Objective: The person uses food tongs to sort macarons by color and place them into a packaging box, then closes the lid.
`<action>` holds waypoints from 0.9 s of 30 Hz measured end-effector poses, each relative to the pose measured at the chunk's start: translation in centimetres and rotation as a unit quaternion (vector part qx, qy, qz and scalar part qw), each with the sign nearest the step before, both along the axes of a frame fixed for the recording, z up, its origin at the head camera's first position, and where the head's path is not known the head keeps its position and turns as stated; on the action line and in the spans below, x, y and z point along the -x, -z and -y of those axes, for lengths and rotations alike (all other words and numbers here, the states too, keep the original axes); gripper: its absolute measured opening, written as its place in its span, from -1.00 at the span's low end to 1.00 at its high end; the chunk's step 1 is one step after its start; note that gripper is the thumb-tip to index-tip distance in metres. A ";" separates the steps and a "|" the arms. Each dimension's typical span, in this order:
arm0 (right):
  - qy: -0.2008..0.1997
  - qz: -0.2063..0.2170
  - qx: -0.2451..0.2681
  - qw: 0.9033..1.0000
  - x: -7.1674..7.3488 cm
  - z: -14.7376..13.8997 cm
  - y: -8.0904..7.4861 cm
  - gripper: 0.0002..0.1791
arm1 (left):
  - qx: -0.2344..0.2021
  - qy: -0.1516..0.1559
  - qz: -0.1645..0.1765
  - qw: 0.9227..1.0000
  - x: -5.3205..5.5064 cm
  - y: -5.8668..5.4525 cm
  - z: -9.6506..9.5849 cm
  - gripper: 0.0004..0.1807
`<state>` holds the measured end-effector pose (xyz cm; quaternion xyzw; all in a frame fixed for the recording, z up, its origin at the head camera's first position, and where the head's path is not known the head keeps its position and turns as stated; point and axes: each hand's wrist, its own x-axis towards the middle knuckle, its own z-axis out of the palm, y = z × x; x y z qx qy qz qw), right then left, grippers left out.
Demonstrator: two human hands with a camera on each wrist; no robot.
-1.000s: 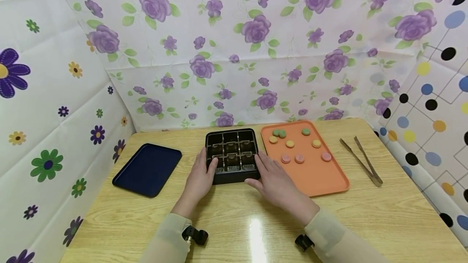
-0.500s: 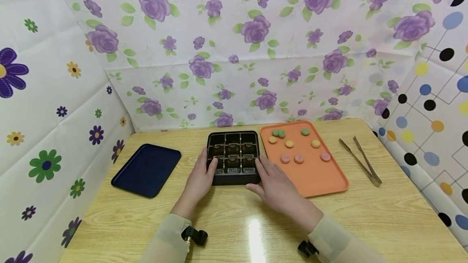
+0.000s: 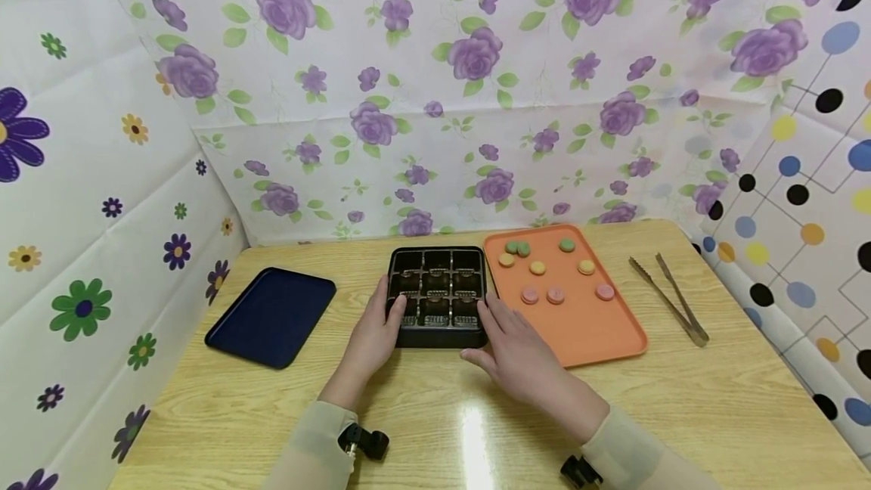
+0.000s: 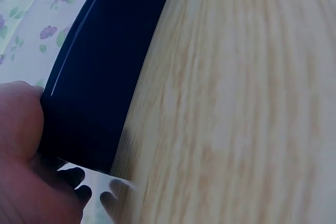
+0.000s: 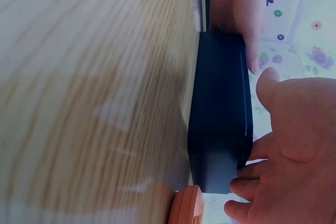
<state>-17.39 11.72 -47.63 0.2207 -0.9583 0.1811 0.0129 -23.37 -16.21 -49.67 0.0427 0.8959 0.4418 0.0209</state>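
A black box with a clear divided insert sits on the wooden table, its compartments bare. My left hand holds its near left corner, thumb over the rim and fingers along the outer side. Along the opposite side, my right hand touches the wall with extended fingertips, its thumb apart from the box. In the left wrist view, the left thumb lies at the top edge of the box's dark front wall. The right wrist view shows the right fingers against the corner.
Right of the box, an orange tray carries several green, yellow and pink macarons. Metal tongs lie farther right. A dark blue tray rests at left. Patterned cloth hangs behind the table.
The box has shifted slightly rightward and toward me, turning a little squarer to the table. Both hands stay at its sides; the right hand has moved slightly right and nearer.
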 end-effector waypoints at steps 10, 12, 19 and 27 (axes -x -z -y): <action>-0.001 -0.011 -0.006 1.000 -0.1 -0.2 0.1 -0.02 | -0.051 -0.020 0.004 0.999 0.5 0.2 0.1 -0.21; -0.003 -0.014 -0.009 1.000 -0.1 -0.3 0.1 -0.02 | -0.061 -0.024 0.005 0.998 0.6 0.2 0.2 -0.22; -0.002 -0.013 -0.017 1.000 0.1 -0.7 -0.1 -0.01 | -0.103 -0.031 0.012 0.994 1.0 0.3 0.2 -0.24; 0.012 -0.009 -0.005 1.000 0.2 -1.9 -0.2 0.02 | -0.146 -0.039 0.020 0.988 0.6 0.7 0.1 -0.31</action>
